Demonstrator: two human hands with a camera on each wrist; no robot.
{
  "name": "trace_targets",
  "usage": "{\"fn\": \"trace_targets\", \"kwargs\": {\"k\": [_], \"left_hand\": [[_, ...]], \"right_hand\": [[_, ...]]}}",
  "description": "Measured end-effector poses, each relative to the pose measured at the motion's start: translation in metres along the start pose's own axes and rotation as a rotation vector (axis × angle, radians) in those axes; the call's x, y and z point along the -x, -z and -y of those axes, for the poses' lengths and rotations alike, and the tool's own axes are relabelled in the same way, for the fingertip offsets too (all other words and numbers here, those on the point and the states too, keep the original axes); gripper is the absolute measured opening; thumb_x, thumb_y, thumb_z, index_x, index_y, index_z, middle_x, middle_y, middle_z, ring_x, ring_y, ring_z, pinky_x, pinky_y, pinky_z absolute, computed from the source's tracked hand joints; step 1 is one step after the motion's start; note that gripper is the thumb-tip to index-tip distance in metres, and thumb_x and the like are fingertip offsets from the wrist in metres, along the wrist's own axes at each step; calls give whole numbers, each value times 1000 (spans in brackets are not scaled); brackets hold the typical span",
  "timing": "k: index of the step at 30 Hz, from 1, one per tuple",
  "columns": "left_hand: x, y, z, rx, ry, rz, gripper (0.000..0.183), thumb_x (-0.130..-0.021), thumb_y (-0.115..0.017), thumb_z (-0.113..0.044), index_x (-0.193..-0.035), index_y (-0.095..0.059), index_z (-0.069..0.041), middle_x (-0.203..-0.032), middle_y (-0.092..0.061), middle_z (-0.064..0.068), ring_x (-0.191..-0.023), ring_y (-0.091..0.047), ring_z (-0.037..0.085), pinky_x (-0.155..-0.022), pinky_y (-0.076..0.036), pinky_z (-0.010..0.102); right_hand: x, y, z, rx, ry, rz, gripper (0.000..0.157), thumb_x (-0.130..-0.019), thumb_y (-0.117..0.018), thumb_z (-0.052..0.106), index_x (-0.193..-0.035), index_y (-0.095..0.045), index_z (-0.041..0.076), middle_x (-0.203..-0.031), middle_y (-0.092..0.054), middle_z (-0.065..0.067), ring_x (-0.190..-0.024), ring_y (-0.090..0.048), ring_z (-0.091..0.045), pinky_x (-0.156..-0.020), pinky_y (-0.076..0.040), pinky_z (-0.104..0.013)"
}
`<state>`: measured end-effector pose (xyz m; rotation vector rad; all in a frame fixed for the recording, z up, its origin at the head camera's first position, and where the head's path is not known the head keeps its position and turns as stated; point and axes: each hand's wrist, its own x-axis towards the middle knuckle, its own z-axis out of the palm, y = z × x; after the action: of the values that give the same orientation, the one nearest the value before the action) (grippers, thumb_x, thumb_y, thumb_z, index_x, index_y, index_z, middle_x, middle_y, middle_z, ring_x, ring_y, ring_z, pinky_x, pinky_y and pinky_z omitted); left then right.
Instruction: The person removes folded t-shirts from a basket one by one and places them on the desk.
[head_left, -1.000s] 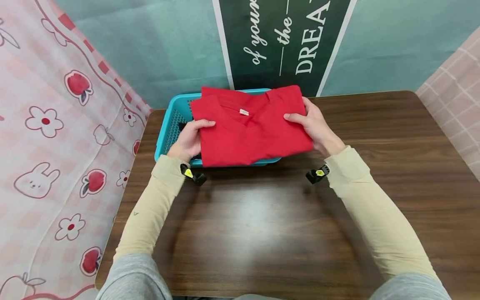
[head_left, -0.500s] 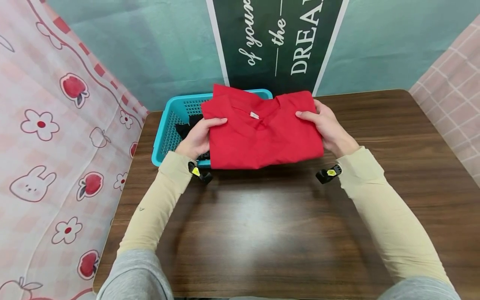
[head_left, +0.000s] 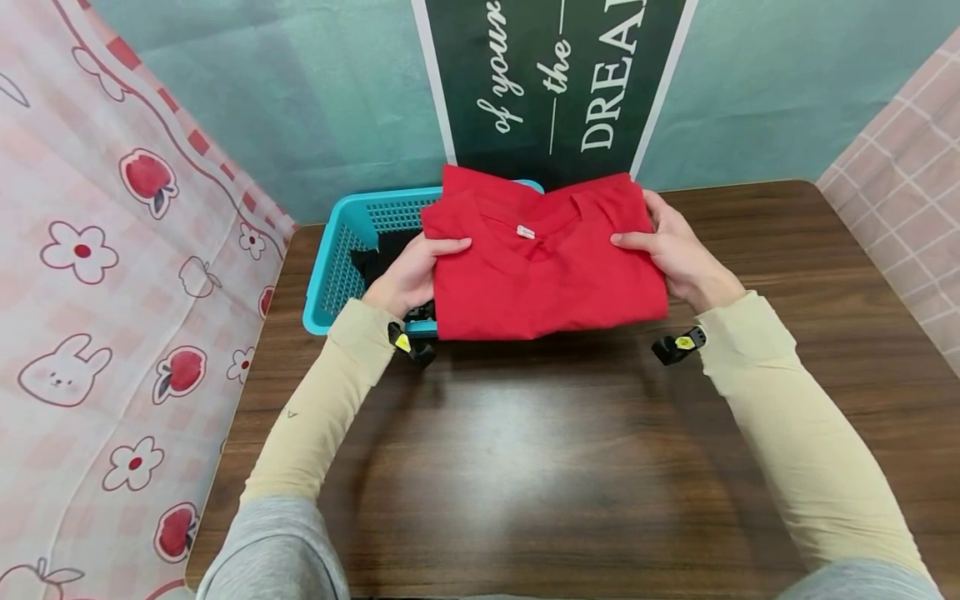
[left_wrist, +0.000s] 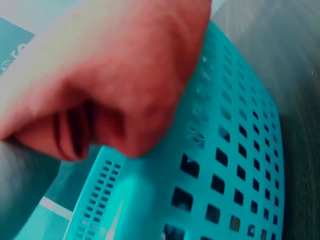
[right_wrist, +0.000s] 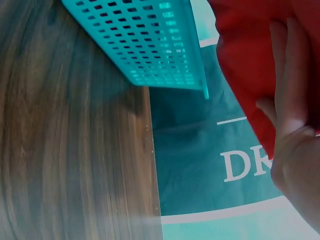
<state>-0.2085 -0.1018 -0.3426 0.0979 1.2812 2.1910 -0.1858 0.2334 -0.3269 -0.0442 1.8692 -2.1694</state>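
Observation:
Both hands hold a folded red shirt (head_left: pixel 540 275) up over the right part of a turquoise plastic basket (head_left: pixel 318 283). The shirt's neckline and white label face up in the head view. My left hand (head_left: pixel 411 271) grips its left edge, thumb on top and fingers underneath. At the opposite edge my right hand (head_left: pixel 678 254) grips it the same way, and in the right wrist view its fingers (right_wrist: pixel 295 70) lie along the red cloth. Black clothing (head_left: pixel 367 260) lies in the basket, partly hidden by the left hand and the shirt. The left wrist view shows the basket's perforated wall (left_wrist: pixel 220 175) close up.
The basket stands at the back left of a dark wooden table (head_left: pixel 517 467). Behind it hangs a teal backdrop (head_left: pixel 300 100) with a dark lettered panel (head_left: pixel 517 100). A pink patterned curtain (head_left: pixel 112 308) borders the left side, and pink tiles (head_left: pixel 900 175) the right.
Both hands have carried the red shirt to the right, uncovering more of the basket's left part and the black clothing in it. The grip on the shirt has stayed the same.

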Motion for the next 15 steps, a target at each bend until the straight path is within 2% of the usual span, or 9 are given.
{"fn": "trace_targets", "kwargs": {"k": [5,9,15], "left_hand": [[-5,-6,1,-25,16,-35,33,-99,-49,-10,-131,-42,-13,-126,-54,6,-113,-57,22,-82,-58,35],[-9,-13,1,-82,58,-69,37,-98,-54,-17,-133,-43,-15,-129,-55,6,-115,-57,23,-82,-58,35],[-16,-25,2,-155,106,-68,38,-97,-57,-21,-132,-45,-15,-129,-57,6,-114,-59,22,-84,-57,37]], "right_hand": [[3,7,1,42,43,-12,64,-88,-65,1,-141,-34,18,-122,-51,-1,-101,-60,-13,-71,-58,-23],[4,13,2,39,52,-23,64,-87,-65,0,-141,-37,19,-119,-55,0,-100,-60,-12,-71,-58,-22],[6,22,4,32,88,-54,67,-87,-65,-2,-144,-36,20,-122,-54,1,-103,-58,-12,-71,-57,-21]]}}
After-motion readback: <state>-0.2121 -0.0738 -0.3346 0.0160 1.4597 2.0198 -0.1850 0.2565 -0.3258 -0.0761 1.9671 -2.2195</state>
